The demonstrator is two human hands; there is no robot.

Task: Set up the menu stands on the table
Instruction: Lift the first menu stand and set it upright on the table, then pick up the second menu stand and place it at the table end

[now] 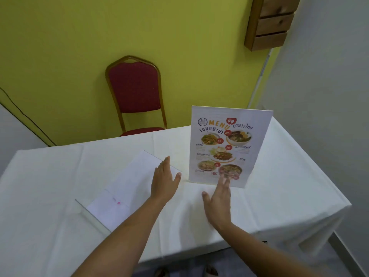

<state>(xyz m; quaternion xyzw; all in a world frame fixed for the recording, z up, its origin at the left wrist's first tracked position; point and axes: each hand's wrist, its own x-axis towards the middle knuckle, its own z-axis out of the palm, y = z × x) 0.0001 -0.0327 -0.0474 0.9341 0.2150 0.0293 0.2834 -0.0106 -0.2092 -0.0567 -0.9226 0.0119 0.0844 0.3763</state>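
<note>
A clear menu stand (227,144) with a printed food menu stands upright on the right part of the white-clothed table (60,176). A second clear stand (127,188) lies flat at the table's middle-left, its sheet showing a blank white back. My left hand (164,179) hovers open over the flat stand's far right corner, fingers together and thumb out. My right hand (218,198) is open just in front of the upright stand's base, its fingertips at the lower edge of the menu. Neither hand holds anything.
A red padded chair (135,90) with a gold frame stands behind the table against the yellow wall. A wooden drawer unit (271,23) hangs on the wall at the upper right. The table's right edge drops off near a grey wall.
</note>
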